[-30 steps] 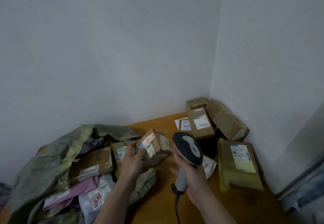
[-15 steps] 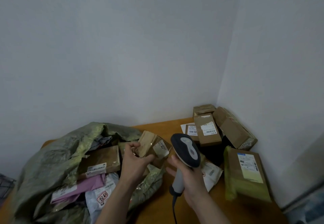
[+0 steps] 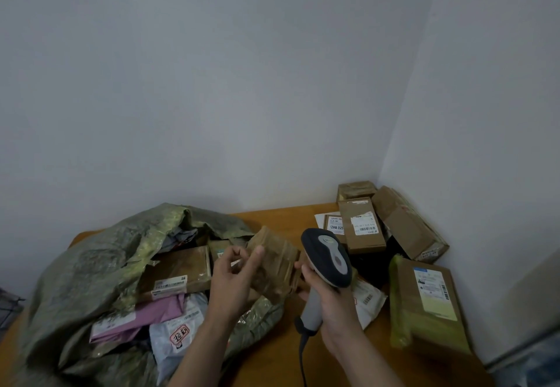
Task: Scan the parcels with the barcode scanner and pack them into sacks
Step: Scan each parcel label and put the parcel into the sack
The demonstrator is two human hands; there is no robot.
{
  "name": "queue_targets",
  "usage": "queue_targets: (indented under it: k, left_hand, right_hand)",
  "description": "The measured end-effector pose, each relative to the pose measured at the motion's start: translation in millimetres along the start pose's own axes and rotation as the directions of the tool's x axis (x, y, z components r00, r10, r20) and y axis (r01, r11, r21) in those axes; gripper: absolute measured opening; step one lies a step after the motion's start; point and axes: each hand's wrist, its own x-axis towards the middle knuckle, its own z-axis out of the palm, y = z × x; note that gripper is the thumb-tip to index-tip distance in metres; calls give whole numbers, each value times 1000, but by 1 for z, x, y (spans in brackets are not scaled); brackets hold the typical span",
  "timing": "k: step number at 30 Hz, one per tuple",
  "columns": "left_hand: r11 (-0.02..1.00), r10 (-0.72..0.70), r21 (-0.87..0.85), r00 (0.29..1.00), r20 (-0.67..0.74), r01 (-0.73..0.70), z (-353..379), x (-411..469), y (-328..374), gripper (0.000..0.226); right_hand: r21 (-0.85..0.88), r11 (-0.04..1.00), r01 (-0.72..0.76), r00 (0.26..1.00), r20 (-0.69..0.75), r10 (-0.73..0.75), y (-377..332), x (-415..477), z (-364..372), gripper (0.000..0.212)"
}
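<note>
Head view: parcel (image 3: 275,265) held beside scanner (image 3: 328,258), above sack (image 3: 100,265) mouth.
I note the left hand (image 3: 233,280) fingers (image 3: 259,250) pinch the parcel, long axis tilted up-left, with no label facing me. The right hand (image 3: 330,299) fingers wrap the scanner handle, its head just right of the parcel. The sack lies open below-left on the bench (image 3: 272,356).

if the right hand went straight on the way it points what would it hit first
Probably the brown parcel in the left hand, just beyond the right hand and its scanner; depth is hard to judge.
</note>
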Motion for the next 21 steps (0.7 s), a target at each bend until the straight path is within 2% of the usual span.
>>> queue_targets:
  k: [3, 6, 8, 10, 12, 14, 16, 19, 21]
  left_hand:
    - [999, -20, -35, 1000, -20, 19, 1, 0, 6, 40]
    - [998, 60, 34, 998, 8, -60, -5, 2, 3, 35]
    - [988, 118, 94, 992, 48, -122, -10, 4, 0, 46]
    - [960, 172, 203, 979, 108, -191, -14, 6, -3, 71]
    - [946, 168, 247, 970, 174, -208, -18, 8, -5, 92]
    - [961, 124, 221, 973, 194, -167, -21, 8, -8, 98]
    - [980, 74, 171, 983, 168, -103, -20, 6, -6, 88]
    - [998, 21, 65, 993, 117, -28, -16, 4, -1, 49]
    - [998, -4, 65, 995, 101, -3, -13, 4, -1, 32]
  right_hand:
    - [-21, 1000, 3, 1000, 4, -3, 2, -1, 2, 68]
    - [17, 1000, -11, 1000, -2, 11, 4, 1, 2, 62]
    - [84, 996, -20, 1000, -15, 21, 5, 3, 1, 50]
    - [131, 991, -4, 1000, -23, 7, 5, 4, 1, 41]
    - [163, 987, 14, 999, -36, -8, 5, 3, 2, 47]
    - [183, 983, 19, 999, -41, -11, 4, 2, 3, 50]
    - [192, 981, 24, 999, -36, -18, 4, 2, 3, 44]
    - [206, 978, 42, 999, -34, -35, 5, 1, 3, 40]
    - [165, 985, 56, 997, -53, -48, 5, 1, 4, 51]
